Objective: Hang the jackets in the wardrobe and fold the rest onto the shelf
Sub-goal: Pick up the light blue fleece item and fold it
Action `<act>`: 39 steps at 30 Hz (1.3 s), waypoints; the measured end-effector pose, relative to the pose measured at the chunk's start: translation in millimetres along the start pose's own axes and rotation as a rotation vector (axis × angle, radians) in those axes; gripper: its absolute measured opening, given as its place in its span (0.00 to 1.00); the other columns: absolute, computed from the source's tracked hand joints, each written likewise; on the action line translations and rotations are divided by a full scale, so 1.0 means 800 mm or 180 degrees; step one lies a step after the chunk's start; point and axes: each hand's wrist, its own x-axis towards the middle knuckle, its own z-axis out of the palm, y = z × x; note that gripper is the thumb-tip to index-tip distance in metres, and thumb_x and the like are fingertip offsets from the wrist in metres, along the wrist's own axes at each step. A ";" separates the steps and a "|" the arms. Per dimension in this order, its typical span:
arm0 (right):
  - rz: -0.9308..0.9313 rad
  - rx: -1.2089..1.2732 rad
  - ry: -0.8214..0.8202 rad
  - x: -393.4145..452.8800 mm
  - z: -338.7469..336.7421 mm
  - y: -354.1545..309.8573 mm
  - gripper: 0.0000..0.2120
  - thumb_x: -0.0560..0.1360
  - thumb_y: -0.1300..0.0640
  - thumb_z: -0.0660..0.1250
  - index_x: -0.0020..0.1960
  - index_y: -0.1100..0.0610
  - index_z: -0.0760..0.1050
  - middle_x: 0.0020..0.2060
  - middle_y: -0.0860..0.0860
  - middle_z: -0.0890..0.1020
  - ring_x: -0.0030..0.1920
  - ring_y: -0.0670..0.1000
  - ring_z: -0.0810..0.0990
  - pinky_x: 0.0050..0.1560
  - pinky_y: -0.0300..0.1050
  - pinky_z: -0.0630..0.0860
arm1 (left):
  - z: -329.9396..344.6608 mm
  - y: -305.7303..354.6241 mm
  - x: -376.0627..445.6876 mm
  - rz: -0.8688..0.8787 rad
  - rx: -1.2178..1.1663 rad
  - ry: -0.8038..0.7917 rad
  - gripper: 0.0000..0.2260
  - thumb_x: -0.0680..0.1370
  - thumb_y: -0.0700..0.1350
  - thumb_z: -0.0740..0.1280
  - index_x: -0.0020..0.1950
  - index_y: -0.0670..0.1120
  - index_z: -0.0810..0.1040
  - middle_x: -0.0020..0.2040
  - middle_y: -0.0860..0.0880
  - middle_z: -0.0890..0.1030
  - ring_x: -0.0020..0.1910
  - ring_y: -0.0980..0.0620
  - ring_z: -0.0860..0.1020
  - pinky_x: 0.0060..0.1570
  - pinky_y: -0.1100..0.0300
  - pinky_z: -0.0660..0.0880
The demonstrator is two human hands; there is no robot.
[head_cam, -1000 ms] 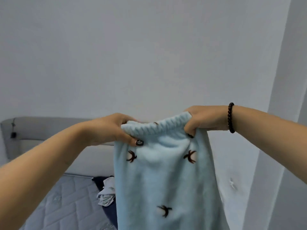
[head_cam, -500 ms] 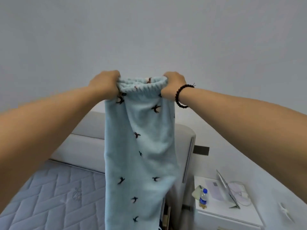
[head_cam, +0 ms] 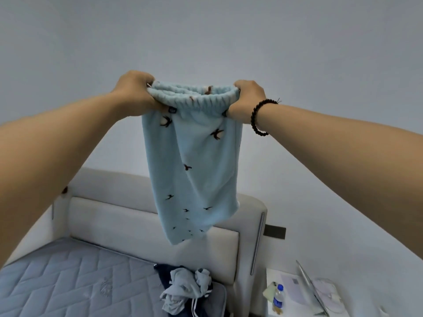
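Fleece trousers (head_cam: 194, 161), pale blue, now hang clear above the bed (head_cam: 68, 282) at frame centre, waistband stretched wider between left hand (head_cam: 135, 93) and right hand (head_cam: 247, 100), both gripping it, ready for folding.

Both bare arms stretch forward and up. The left hand (head_cam: 135, 93) and the right hand (head_cam: 247, 100) are level, well apart, fingers curled tight, knuckles turned toward the camera.
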 end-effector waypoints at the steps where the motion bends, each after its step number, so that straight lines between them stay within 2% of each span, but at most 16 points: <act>1: 0.0059 0.0031 -0.0092 -0.026 -0.002 0.001 0.08 0.67 0.67 0.64 0.43 0.57 0.70 0.39 0.51 0.73 0.39 0.51 0.71 0.33 0.38 0.68 | -0.006 0.002 -0.026 -0.0043 0.0017 -0.0193 0.16 0.64 0.44 0.81 0.45 0.42 0.79 0.39 0.47 0.76 0.38 0.50 0.71 0.39 0.59 0.70; 4: 0.0238 0.0265 -0.0348 -0.117 0.001 0.001 0.10 0.66 0.67 0.65 0.37 0.55 0.67 0.34 0.49 0.69 0.35 0.49 0.67 0.30 0.37 0.65 | -0.014 0.006 -0.125 -0.0229 0.0211 -0.0722 0.16 0.63 0.44 0.82 0.41 0.43 0.78 0.36 0.48 0.75 0.35 0.51 0.70 0.36 0.59 0.68; 7: 0.0455 0.0555 -0.0643 -0.227 0.014 0.004 0.11 0.66 0.68 0.66 0.36 0.56 0.66 0.33 0.49 0.68 0.34 0.49 0.66 0.28 0.36 0.64 | -0.019 0.000 -0.239 -0.0475 0.0274 -0.1177 0.19 0.61 0.46 0.83 0.43 0.42 0.78 0.38 0.47 0.78 0.37 0.51 0.73 0.39 0.57 0.70; 9: 0.0606 0.0668 -0.0885 -0.307 0.026 0.007 0.08 0.66 0.68 0.67 0.40 0.58 0.71 0.34 0.50 0.72 0.35 0.49 0.70 0.28 0.33 0.66 | -0.022 -0.007 -0.318 -0.0658 0.0242 -0.1534 0.18 0.61 0.45 0.83 0.42 0.43 0.78 0.37 0.48 0.80 0.37 0.52 0.75 0.38 0.58 0.71; 11: 0.0714 0.0864 -0.1105 -0.389 0.040 0.011 0.10 0.65 0.67 0.69 0.43 0.57 0.76 0.37 0.50 0.78 0.39 0.49 0.76 0.32 0.32 0.70 | -0.023 -0.017 -0.399 -0.0798 0.0168 -0.1844 0.18 0.61 0.46 0.83 0.41 0.45 0.77 0.35 0.51 0.79 0.34 0.54 0.75 0.36 0.59 0.70; 13: 0.0856 0.1032 -0.1280 -0.473 0.051 0.013 0.11 0.65 0.67 0.70 0.43 0.53 0.77 0.39 0.49 0.81 0.42 0.47 0.78 0.36 0.33 0.71 | -0.023 -0.028 -0.474 -0.0895 0.0186 -0.2128 0.19 0.58 0.50 0.82 0.39 0.48 0.77 0.33 0.55 0.79 0.33 0.58 0.75 0.34 0.61 0.70; 15: 0.1029 0.1031 -0.1478 -0.552 0.060 0.012 0.12 0.64 0.66 0.70 0.43 0.52 0.77 0.39 0.47 0.82 0.41 0.45 0.78 0.37 0.31 0.71 | -0.023 -0.037 -0.541 -0.1030 0.0245 -0.2404 0.18 0.57 0.50 0.82 0.39 0.49 0.76 0.32 0.58 0.79 0.31 0.62 0.74 0.32 0.65 0.69; 18: 0.1383 0.1241 -0.1690 -0.655 0.067 0.009 0.10 0.63 0.66 0.70 0.42 0.54 0.78 0.38 0.46 0.82 0.41 0.45 0.79 0.39 0.37 0.76 | -0.023 -0.045 -0.626 -0.1158 0.0168 -0.2728 0.18 0.59 0.47 0.82 0.39 0.49 0.75 0.33 0.59 0.78 0.32 0.61 0.74 0.31 0.67 0.69; 22: 0.1847 0.1656 -0.1850 -0.747 0.071 0.005 0.10 0.61 0.70 0.70 0.41 0.61 0.77 0.36 0.52 0.81 0.38 0.44 0.77 0.40 0.41 0.76 | -0.024 -0.054 -0.694 -0.1427 -0.0062 -0.3048 0.18 0.57 0.49 0.79 0.40 0.48 0.76 0.35 0.58 0.80 0.34 0.60 0.76 0.33 0.65 0.71; 26: 0.2038 0.1719 -0.2039 -0.778 0.081 0.012 0.11 0.60 0.69 0.70 0.42 0.61 0.77 0.39 0.54 0.83 0.39 0.46 0.78 0.42 0.48 0.78 | -0.013 -0.069 -0.710 -0.1530 -0.0158 -0.3166 0.18 0.57 0.50 0.80 0.41 0.48 0.77 0.37 0.55 0.82 0.35 0.58 0.78 0.35 0.63 0.73; 29: 0.1961 0.1658 -0.1979 -0.762 0.088 0.025 0.11 0.62 0.69 0.70 0.42 0.60 0.77 0.39 0.50 0.83 0.39 0.41 0.78 0.42 0.41 0.77 | 0.004 -0.080 -0.698 -0.1526 -0.0207 -0.3166 0.17 0.60 0.48 0.81 0.41 0.48 0.77 0.36 0.57 0.81 0.34 0.60 0.77 0.35 0.64 0.73; 32: 0.1800 0.1462 -0.1970 -0.728 0.100 0.041 0.10 0.62 0.66 0.71 0.42 0.60 0.77 0.38 0.51 0.82 0.38 0.43 0.77 0.41 0.41 0.76 | 0.028 -0.092 -0.669 -0.1502 -0.0258 -0.3181 0.16 0.62 0.46 0.81 0.41 0.49 0.77 0.35 0.59 0.80 0.34 0.62 0.76 0.35 0.66 0.73; 34: 0.1810 0.1343 -0.2053 -0.700 0.114 0.057 0.10 0.62 0.65 0.72 0.43 0.61 0.77 0.38 0.50 0.81 0.37 0.40 0.75 0.39 0.33 0.73 | 0.046 -0.106 -0.645 -0.1495 -0.0288 -0.3204 0.16 0.63 0.46 0.81 0.43 0.50 0.78 0.36 0.59 0.81 0.35 0.62 0.77 0.36 0.66 0.73; 36: 0.1880 0.1317 -0.2125 -0.673 0.133 0.075 0.10 0.63 0.66 0.72 0.44 0.59 0.78 0.37 0.45 0.80 0.37 0.39 0.75 0.37 0.30 0.72 | 0.068 -0.128 -0.622 -0.1539 -0.0368 -0.3253 0.15 0.64 0.45 0.81 0.46 0.50 0.79 0.39 0.57 0.83 0.38 0.60 0.80 0.40 0.65 0.75; 39: 0.2076 0.1343 -0.2151 -0.648 0.177 0.110 0.11 0.63 0.66 0.72 0.40 0.53 0.76 0.35 0.43 0.79 0.37 0.40 0.76 0.35 0.30 0.71 | 0.112 -0.174 -0.595 -0.1704 -0.0531 -0.3344 0.16 0.67 0.42 0.79 0.51 0.48 0.79 0.46 0.52 0.84 0.46 0.55 0.82 0.49 0.56 0.79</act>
